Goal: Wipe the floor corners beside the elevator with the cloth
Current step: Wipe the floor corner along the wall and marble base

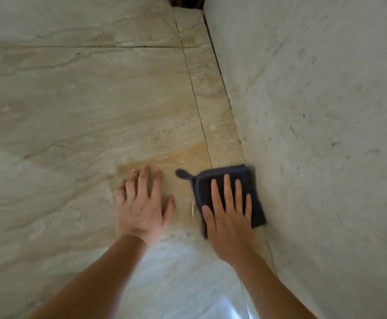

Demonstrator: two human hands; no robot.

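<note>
A folded dark navy cloth lies flat on the beige marble floor, its right edge against the foot of the marble wall. My right hand presses down on the cloth with fingers spread and straight. A small hanging loop sticks out from the cloth's upper left corner. My left hand rests flat on the bare floor to the left of the cloth, fingers apart, holding nothing.
A dark joint runs along where floor meets wall, away from me. A tile seam runs parallel just left of it. A small pale scrap lies between my hands. A dark opening shows at the far top.
</note>
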